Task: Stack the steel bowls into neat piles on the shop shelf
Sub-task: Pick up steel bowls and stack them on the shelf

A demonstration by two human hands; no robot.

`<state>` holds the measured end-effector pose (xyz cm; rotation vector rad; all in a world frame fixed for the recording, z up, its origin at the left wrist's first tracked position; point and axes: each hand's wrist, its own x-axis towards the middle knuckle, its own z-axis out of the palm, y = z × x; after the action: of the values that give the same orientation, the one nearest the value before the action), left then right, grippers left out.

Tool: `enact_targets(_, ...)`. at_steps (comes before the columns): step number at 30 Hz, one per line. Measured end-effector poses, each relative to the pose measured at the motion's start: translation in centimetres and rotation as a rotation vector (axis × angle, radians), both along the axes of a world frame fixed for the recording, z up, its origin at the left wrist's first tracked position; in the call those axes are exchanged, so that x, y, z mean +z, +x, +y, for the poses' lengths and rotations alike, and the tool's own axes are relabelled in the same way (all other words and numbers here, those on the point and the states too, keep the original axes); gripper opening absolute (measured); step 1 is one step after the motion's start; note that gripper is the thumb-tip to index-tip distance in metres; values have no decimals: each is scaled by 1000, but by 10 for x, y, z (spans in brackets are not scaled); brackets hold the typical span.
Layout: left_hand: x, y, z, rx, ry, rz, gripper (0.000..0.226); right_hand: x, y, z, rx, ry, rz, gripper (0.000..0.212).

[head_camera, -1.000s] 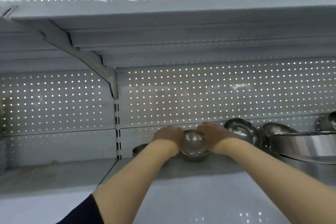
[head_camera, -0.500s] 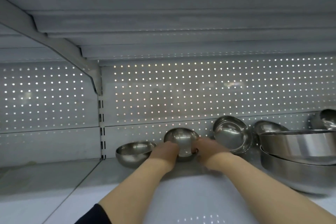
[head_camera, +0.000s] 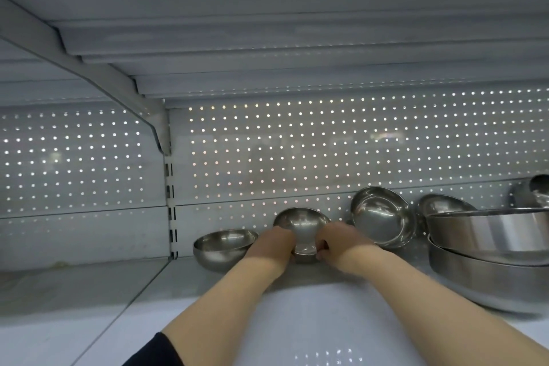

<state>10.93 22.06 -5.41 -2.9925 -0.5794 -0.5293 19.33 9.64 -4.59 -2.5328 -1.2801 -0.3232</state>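
While leaning in closer than a second before, took in more of the shop shelf (head_camera: 312, 306) and of the steel lined up along its rear edge. Found, biggest first, two wide basins (head_camera: 487, 246) nested at the far right, unmoved over that second. Noted next a medium bowl (head_camera: 381, 217) propped on edge against the perforated back panel (head_camera: 297, 157), mouth toward the camera, and a second propped bowl (head_camera: 442, 205) half hidden behind the basins; left both alone. Made out a shallow bowl (head_camera: 222, 246) sitting upright at the left, earlier masked by the left wrist and now in plain sight, just beside the left hand (head_camera: 273, 244); could not tell whether touching. Kept the small bowl (head_camera: 301, 226) between both hands throughout, yet changed the hold: cupped its sides near the rim a second before, then slid lower, ending with the left hand wrapped on its left flank and the right hand (head_camera: 338, 244) curled round its lower right, fingertips tucked under. Tipped it meanwhile, rim raised toward the back panel, foot resting on or just above the shelf; could not tell which. Judged this as lining up, not yet stacking: stood apart from every pile, between the shallow bowl and the medium bowl. Judged the shallow bowl the likeliest mate, being nearest and close in size.
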Motion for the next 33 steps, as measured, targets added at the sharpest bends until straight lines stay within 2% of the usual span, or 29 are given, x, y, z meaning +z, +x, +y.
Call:
enact_targets(4,10,-10,-7,1,-76,7,19,11,-11,-7,-2,-2,11,12)
enact_targets(9,24,-32,-14,-23,-137,61,24,29,-35,-18,48,-56,11,17)
enact_targets(16,34,-102,-15,-100,-66,-16,17,38,-80,-43,197,8,-16,17)
enact_targets(23,29,-179,1,-45,-128,-65,11,36,-136,-20,358,7,-9,14)
enact_targets(26,28,-196,6,-24,-133,-74,9,33,-149,-12,389,19,8,9)
enact_targets(33,30,-213,11,-26,-158,-46,9,34,-164,-2,416,13,-16,17)
